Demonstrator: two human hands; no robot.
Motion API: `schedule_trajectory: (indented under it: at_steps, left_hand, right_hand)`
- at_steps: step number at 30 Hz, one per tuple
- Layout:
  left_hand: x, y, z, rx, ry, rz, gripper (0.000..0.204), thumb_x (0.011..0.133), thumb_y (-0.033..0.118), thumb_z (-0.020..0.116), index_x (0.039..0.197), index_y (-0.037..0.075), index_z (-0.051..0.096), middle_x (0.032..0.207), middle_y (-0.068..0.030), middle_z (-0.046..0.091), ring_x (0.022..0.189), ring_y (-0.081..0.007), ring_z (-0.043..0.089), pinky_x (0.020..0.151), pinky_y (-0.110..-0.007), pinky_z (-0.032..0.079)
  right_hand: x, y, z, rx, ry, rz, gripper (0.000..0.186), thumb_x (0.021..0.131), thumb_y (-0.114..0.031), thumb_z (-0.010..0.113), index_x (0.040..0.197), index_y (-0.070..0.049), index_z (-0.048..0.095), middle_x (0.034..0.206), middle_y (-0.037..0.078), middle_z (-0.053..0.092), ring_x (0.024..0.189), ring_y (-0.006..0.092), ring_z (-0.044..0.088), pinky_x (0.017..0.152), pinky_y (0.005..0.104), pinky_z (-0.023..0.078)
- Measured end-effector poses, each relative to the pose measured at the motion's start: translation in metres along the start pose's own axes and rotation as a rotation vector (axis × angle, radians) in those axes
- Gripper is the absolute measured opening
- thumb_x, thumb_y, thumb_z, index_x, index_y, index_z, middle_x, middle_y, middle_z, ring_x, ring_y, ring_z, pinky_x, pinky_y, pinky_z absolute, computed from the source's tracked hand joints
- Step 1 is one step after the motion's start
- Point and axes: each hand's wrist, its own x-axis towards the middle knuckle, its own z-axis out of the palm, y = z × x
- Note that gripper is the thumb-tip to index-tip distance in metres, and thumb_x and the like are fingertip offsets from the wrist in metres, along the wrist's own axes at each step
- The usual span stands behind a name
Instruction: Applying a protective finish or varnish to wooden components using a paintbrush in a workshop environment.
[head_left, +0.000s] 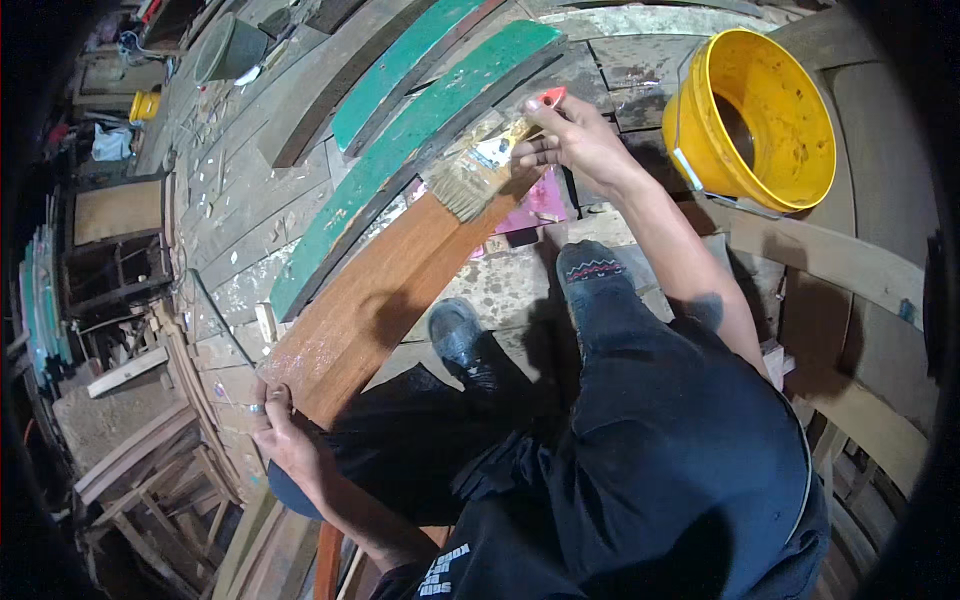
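My right hand [575,140] is closed round the handle of a wide paintbrush [468,183]. Its pale, worn bristles lie against the upper face of a reddish-brown wooden board [385,275]. The board slants from near my right hand down to my left hand [287,430], which grips its near left end with the thumb on top. Close to that end the wood has a wet, whitish shine. Part of the board's far end is hidden behind the brush and my right hand.
An open yellow bucket [745,125] with dark liquid inside stands at the right. Curved green-painted boards [420,150] lie beyond the brown board. A grey bucket [230,50] is at the far left. Scrap wood [165,500] piles up at the lower left. A pink piece [540,203] lies beneath the board.
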Motion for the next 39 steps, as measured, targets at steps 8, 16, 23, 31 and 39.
schedule_trajectory:
  at_steps: [8,16,23,31,39]
  left_hand:
    - [0.024,-0.029,-0.002,0.107,0.111,0.092,0.029,0.093,0.012,0.052,0.108,-0.008,0.066,0.097,-0.0119,0.065,0.092,-0.0193,0.059,0.085,-0.031,0.046]
    - [0.022,-0.017,0.018,0.006,0.260,-0.034,0.030,0.094,0.016,0.053,0.110,-0.007,0.064,0.098,-0.0100,0.061,0.091,-0.0182,0.058,0.080,-0.031,0.048]
    - [0.018,-0.017,0.015,-0.065,0.143,0.055,0.036,0.095,0.012,0.048,0.122,-0.009,0.060,0.108,-0.0116,0.062,0.089,-0.0146,0.055,0.079,-0.028,0.045]
    - [0.022,-0.040,-0.001,-0.030,-0.017,0.017,0.046,0.095,0.005,0.049,0.141,0.002,0.050,0.104,-0.0053,0.060,0.086,-0.0101,0.051,0.079,-0.023,0.041]
    - [0.031,-0.051,0.004,-0.171,0.094,0.091,0.047,0.095,0.002,0.049,0.143,0.000,0.048,0.094,-0.0031,0.060,0.085,-0.0099,0.055,0.077,-0.021,0.044]
  right_hand:
    - [0.047,0.044,-0.105,-0.286,0.544,-0.274,0.023,0.097,-0.024,0.062,0.105,-0.002,0.064,0.087,0.010,0.069,0.075,0.0197,0.069,0.067,0.0323,0.057]
    - [-0.008,0.072,-0.030,-0.908,0.388,-0.745,0.017,0.093,-0.018,0.064,0.106,-0.007,0.064,0.099,0.015,0.065,0.084,0.0388,0.066,0.072,0.0444,0.053]
    - [-0.049,0.050,-0.005,-0.008,0.066,-0.272,0.029,0.101,-0.026,0.060,0.112,0.000,0.057,0.099,0.008,0.063,0.081,0.0171,0.068,0.066,0.0290,0.056]
    - [0.000,0.086,-0.110,-0.329,0.534,-0.382,0.028,0.101,-0.024,0.059,0.119,-0.003,0.058,0.106,0.009,0.065,0.091,0.0164,0.067,0.077,0.0319,0.059]
    - [-0.023,0.086,-0.042,-0.588,0.506,-0.528,0.014,0.095,-0.014,0.062,0.103,-0.002,0.064,0.086,0.011,0.067,0.078,0.0166,0.065,0.075,0.0303,0.051]
